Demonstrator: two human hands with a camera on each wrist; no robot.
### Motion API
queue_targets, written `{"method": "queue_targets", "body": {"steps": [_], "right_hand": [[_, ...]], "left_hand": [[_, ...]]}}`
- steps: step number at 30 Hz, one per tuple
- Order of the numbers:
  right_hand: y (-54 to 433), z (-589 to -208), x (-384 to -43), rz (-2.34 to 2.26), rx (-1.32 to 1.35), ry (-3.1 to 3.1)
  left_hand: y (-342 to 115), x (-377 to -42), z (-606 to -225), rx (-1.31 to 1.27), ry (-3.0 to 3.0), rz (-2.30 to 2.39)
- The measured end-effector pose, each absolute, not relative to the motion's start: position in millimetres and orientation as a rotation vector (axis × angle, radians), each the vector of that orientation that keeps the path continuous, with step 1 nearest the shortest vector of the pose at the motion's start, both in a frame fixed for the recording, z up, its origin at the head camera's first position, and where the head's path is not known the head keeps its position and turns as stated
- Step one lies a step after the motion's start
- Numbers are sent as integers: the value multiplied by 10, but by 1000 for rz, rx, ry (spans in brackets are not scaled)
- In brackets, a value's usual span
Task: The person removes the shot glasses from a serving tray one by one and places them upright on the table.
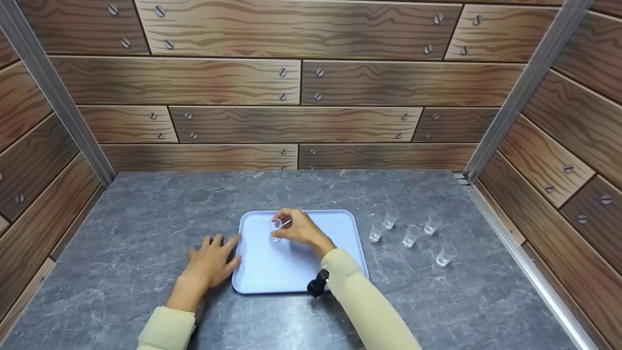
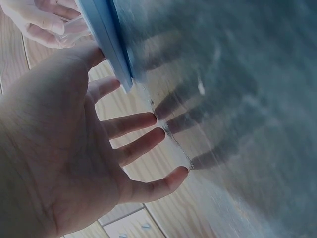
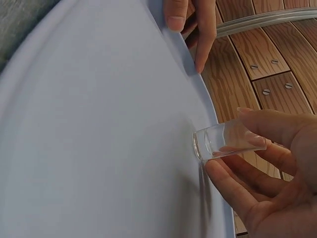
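A pale blue tray lies on the grey marbled table. Over its upper left part, my right hand pinches a small clear shot glass between thumb and fingers. The glass is upright, its thick base at the tray's surface; whether it fully touches cannot be told. My left hand rests at the tray's left edge with fingers spread. In the left wrist view, the thumb and index finger of that hand touch the tray's rim, while the other fingertips are on the table.
Several more clear shot glasses stand upright on the table, right of the tray. A black device sits at the right wrist. Wood-patterned walls enclose the back and sides, with metal posts at the corners.
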State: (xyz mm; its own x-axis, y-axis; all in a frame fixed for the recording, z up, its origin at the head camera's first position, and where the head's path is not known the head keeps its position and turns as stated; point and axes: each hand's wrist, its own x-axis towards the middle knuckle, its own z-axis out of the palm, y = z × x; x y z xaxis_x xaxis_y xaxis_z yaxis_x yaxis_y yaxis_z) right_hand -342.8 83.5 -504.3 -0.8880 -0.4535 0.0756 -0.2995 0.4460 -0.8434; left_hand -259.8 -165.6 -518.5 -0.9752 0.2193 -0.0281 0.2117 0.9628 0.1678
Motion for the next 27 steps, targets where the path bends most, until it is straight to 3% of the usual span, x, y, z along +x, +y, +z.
{"method": "queue_targets", "body": {"steps": [27], "right_hand": [[938,-4848,-3347,-1359,-734,2551]], "left_hand": [[-1657,-2582,-5172,361,3079,238]]}}
